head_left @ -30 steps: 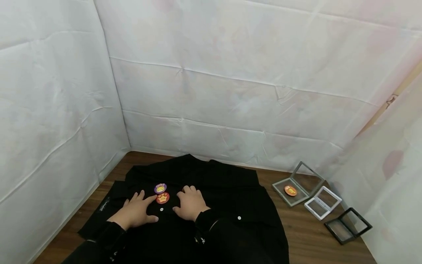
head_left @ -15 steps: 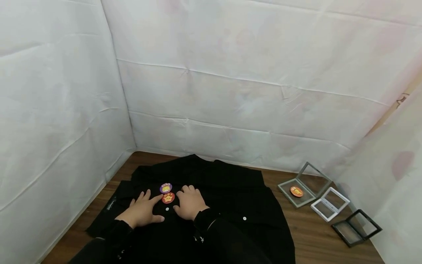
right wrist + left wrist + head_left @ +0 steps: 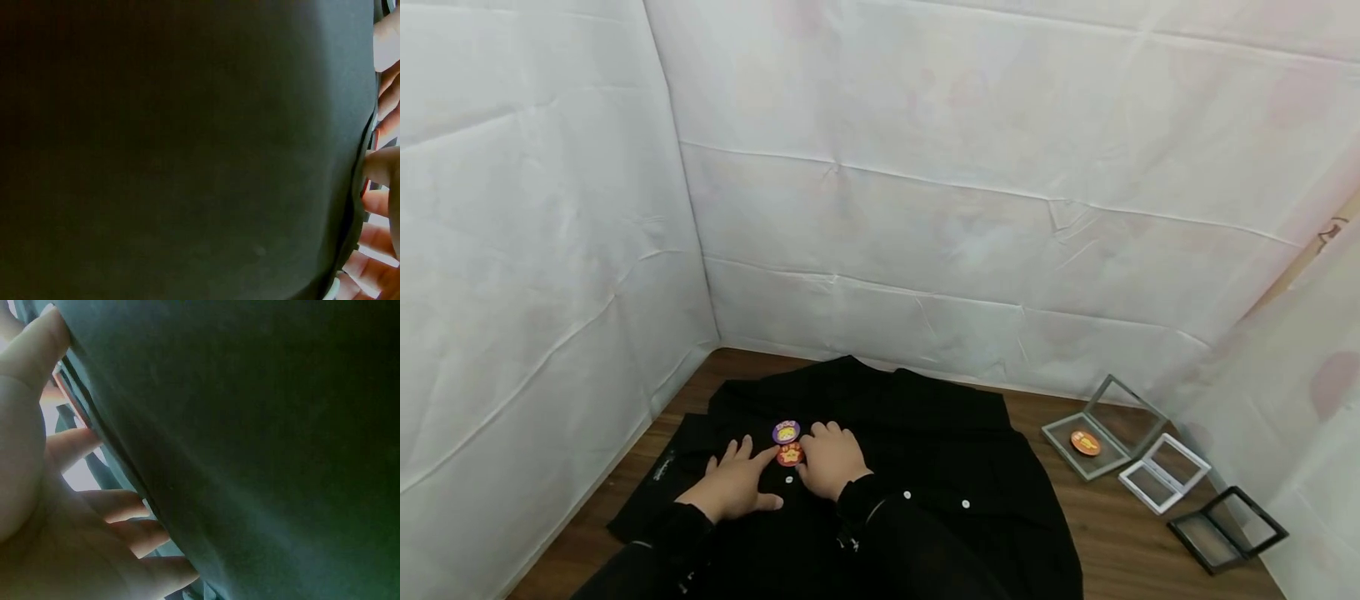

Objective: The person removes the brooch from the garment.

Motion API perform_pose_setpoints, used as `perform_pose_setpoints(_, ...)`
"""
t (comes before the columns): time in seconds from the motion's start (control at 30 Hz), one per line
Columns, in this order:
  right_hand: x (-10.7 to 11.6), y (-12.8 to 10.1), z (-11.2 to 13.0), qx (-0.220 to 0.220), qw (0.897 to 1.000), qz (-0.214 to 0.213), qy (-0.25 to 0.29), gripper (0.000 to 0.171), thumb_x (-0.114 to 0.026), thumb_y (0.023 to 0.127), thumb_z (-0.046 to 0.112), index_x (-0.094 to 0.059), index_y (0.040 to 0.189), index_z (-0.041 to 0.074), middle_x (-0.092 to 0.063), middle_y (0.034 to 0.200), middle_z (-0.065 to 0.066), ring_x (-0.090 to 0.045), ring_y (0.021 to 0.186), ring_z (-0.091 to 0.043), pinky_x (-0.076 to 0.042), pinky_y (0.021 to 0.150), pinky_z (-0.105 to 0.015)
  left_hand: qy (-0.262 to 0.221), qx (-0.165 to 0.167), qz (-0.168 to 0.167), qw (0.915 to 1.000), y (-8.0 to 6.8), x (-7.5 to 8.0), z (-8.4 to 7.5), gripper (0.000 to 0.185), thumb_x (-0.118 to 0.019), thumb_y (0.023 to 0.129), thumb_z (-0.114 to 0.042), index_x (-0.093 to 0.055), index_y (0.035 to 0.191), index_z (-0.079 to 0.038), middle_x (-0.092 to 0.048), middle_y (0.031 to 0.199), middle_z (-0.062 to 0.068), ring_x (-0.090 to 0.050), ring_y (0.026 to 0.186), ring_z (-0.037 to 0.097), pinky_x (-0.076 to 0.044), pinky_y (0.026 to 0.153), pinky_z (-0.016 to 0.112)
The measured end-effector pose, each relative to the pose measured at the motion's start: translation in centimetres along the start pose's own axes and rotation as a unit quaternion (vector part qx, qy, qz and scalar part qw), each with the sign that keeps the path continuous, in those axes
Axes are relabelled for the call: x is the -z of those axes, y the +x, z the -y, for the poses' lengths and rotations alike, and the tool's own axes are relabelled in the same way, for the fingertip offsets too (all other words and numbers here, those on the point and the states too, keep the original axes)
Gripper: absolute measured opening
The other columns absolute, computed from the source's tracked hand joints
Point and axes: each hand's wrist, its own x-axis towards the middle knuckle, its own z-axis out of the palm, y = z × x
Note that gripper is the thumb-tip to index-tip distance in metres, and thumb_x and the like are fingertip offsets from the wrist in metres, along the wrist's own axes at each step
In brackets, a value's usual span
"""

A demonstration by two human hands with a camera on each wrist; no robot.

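From the head camera, you have a black shirt (image 3: 880,467) spread flat on the wooden table (image 3: 1120,533), and both hands lie on its front. Your left hand (image 3: 735,483) rests palm down with fingers spread, its forefinger reaching to the edge of the red badge (image 3: 790,455). Your right hand (image 3: 831,461) sits just beside that badge on the other side, fingers loosely bent against the cloth — whether they pinch the badge, you cannot tell from here. The purple badge (image 3: 786,432) lies just above the red one, touching it, between your two hands' fingertips. Well apart to the right, a grey case (image 3: 1101,429) stands open with an orange badge (image 3: 1085,442) inside; a white case (image 3: 1165,472) and a black case (image 3: 1227,530) lie open near it.

From the left wrist camera, dark cloth (image 3: 262,450) fills most of the view; your fingers (image 3: 119,506) lie straight against its edge, with a sliver of red beside them.

From the right wrist camera, cloth (image 3: 181,150) again covers nearly everything — only your fingertips (image 3: 382,165) show at the right edge, next to a thin red strip.
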Motion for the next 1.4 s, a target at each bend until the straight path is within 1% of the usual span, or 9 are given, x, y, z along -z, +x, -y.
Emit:
perform_pose_setpoints(0.2, 1.2, 0.0, 0.2, 0.024, 0.999, 0.020, -0.039, 0.032, -0.065, 0.099, 0.050, -0.074, 0.118, 0.026, -0.065, 0.113, 0.006, -0.061, 0.102, -0.016, -0.051, 0.091, -0.036, -0.002, 0.003, -0.006, 1.0000, -0.2, -0.2, -0.1, 0.089, -0.084, 0.083, -0.052, -0.050, 0.153, -0.009, -0.027, 0.155, 0.044, -0.020, 0.142, 0.067, -0.019, 0.103, 0.085)
perform_pose_setpoints(0.33, 1.6, 0.2, 0.2, 0.023, 0.999, 0.024, -0.034, 0.028, -0.065, 0.099, 0.046, -0.074, 0.116, 0.025, -0.064, 0.109, 0.006, -0.061, 0.099, -0.015, -0.052, 0.090, -0.035, -0.003, -0.001, -0.008, 1.0000, -0.2, 0.0, 0.0, 0.089, -0.083, 0.082, -0.053, -0.050, 0.153, -0.009, -0.026, 0.155, 0.044, -0.019, 0.142, 0.067, -0.019, 0.103, 0.085)
perform_pose_setpoints(0.53, 1.9, 0.2, 0.0, 0.014, 1.000, 0.024, -0.012, 0.030, -0.065, 0.101, 0.045, -0.073, 0.122, 0.026, -0.064, 0.112, 0.005, -0.061, 0.099, -0.015, -0.054, 0.084, -0.034, -0.002, 0.000, -0.003, 1.0000, 0.0, 0.0, 0.1, 0.091, -0.082, 0.083, -0.054, -0.049, 0.153, -0.009, -0.025, 0.156, 0.043, -0.019, 0.142, 0.066, -0.019, 0.104, 0.084)
perform_pose_setpoints(0.7, 2.2, 0.1, 0.0, 0.003, 0.999, 0.020, 0.026, 0.033, -0.064, 0.102, 0.043, -0.070, 0.130, 0.027, -0.064, 0.115, 0.004, -0.062, 0.099, -0.014, -0.054, 0.082, -0.032, -0.003, 0.003, 0.000, 1.0000, 0.0, 0.0, 0.1, 0.092, -0.083, 0.083, -0.054, -0.047, 0.154, -0.008, -0.025, 0.156, 0.043, -0.019, 0.143, 0.065, -0.019, 0.104, 0.084)
perform_pose_setpoints(0.87, 2.3, 0.2, -0.3, -0.011, 0.996, 0.006, 0.084, 0.025, -0.065, 0.102, 0.040, -0.074, 0.120, 0.024, -0.064, 0.105, 0.004, -0.062, 0.092, -0.013, -0.054, 0.078, -0.031, -0.002, 0.006, 0.000, 1.0000, 0.0, 0.0, 0.2, 0.096, -0.083, 0.082, -0.055, -0.045, 0.155, -0.006, -0.025, 0.157, 0.042, -0.019, 0.144, 0.064, -0.019, 0.105, 0.083)
perform_pose_setpoints(0.97, 1.9, 0.5, -0.5, -0.020, 0.993, -0.001, 0.113, 0.024, -0.062, 0.104, 0.040, -0.075, 0.116, 0.024, -0.065, 0.104, 0.005, -0.063, 0.092, -0.013, -0.054, 0.079, -0.030, 0.000, 0.002, -0.012, 0.9999, 0.0, -0.1, 0.3, 0.101, -0.084, 0.081, -0.056, -0.041, 0.157, -0.005, -0.028, 0.156, 0.041, -0.022, 0.143, 0.064, -0.021, 0.105, 0.083)
perform_pose_setpoints(1.1, 1.4, 0.8, -0.6, -0.032, 0.990, -0.004, 0.140, 0.025, -0.060, 0.105, 0.041, -0.074, 0.116, 0.023, -0.066, 0.106, 0.005, -0.064, 0.095, -0.012, -0.055, 0.081, -0.030, 0.014, -0.023, -0.043, 0.9987, 0.0, -0.5, 0.5, 0.108, -0.086, 0.079, -0.055, -0.035, 0.159, -0.005, -0.032, 0.156, 0.038, -0.031, 0.141, 0.061, -0.028, 0.103, 0.081)
perform_pose_setpoints(1.23, 1.5, 1.0, -0.7, -0.038, 0.987, -0.001, 0.156, 0.026, -0.059, 0.106, 0.040, -0.075, 0.115, 0.021, -0.066, 0.103, 0.005, -0.064, 0.091, -0.011, -0.055, 0.078, -0.029, 0.031, -0.058, -0.074, 0.9951, 0.0, -0.5, 0.5, 0.113, -0.090, 0.076, -0.051, -0.031, 0.161, -0.006, -0.028, 0.159, 0.036, -0.038, 0.140, 0.055, -0.034, 0.106, 0.074)
perform_pose_setpoints(1.4, 1.9, 1.1, -0.9, -0.049, 0.981, 0.006, 0.188, 0.026, -0.060, 0.106, 0.039, -0.075, 0.112, 0.019, -0.065, 0.098, 0.004, -0.062, 0.084, -0.010, -0.053, 0.074, -0.028, 0.023, -0.092, -0.083, 0.9921, 0.1, 0.0, 0.2, 0.112, -0.093, 0.074, -0.043, -0.032, 0.162, -0.010, -0.027, 0.162, 0.031, -0.042, 0.138, 0.052, -0.036, 0.109, 0.068)
